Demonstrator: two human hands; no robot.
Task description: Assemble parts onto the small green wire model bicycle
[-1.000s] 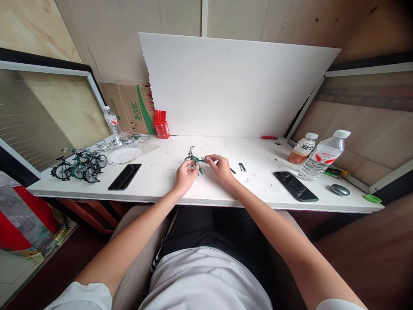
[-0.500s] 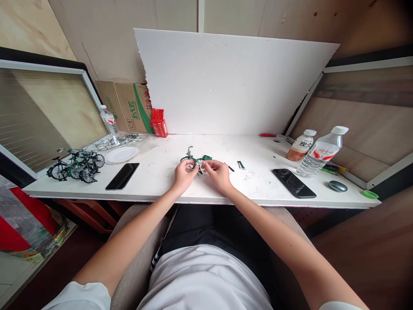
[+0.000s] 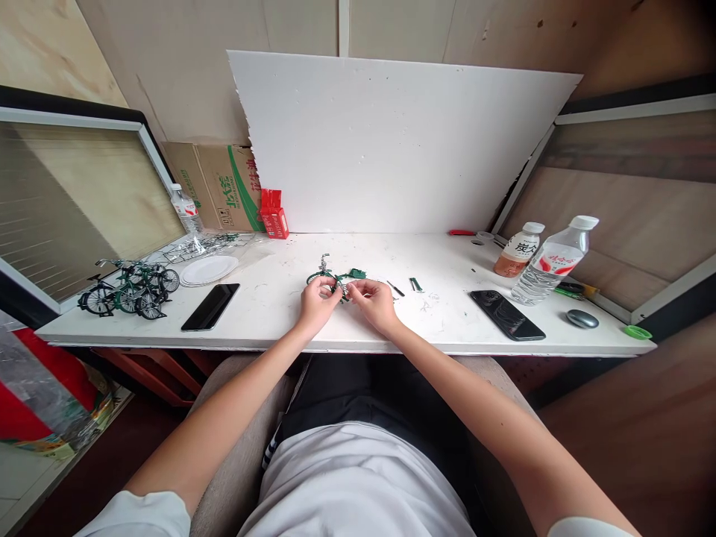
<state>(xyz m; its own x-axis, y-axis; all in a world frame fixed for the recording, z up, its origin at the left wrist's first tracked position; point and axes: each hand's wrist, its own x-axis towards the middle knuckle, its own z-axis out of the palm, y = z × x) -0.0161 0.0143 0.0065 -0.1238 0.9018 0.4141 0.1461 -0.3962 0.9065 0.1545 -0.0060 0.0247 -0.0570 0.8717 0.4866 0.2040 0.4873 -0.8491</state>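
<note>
A small green model bicycle (image 3: pixel 324 270) with silver handlebars is between my hands near the middle of the white table. My left hand (image 3: pixel 318 302) is closed on it, fingers pinched around its frame. At its right end, my right hand (image 3: pixel 374 302) has thumb and forefinger pressed together; what they pinch is too small to make out. Just behind that hand lies a green part (image 3: pixel 356 274). A thin black tool (image 3: pixel 396 289) and small green strips (image 3: pixel 416 284) lie to the right.
Several assembled model bicycles (image 3: pixel 134 289) stand at the left, near white plates (image 3: pixel 209 270) and a phone (image 3: pixel 211 307). On the right are another phone (image 3: pixel 506 315), two bottles (image 3: pixel 553 259), a mouse (image 3: pixel 582 319) and a green ring (image 3: pixel 638 333). A white board (image 3: pixel 403 142) stands behind.
The view has shifted slightly. My right hand's fingertips have moved a little closer to my left hand at the bicycle, and my left hand keeps its hold.
</note>
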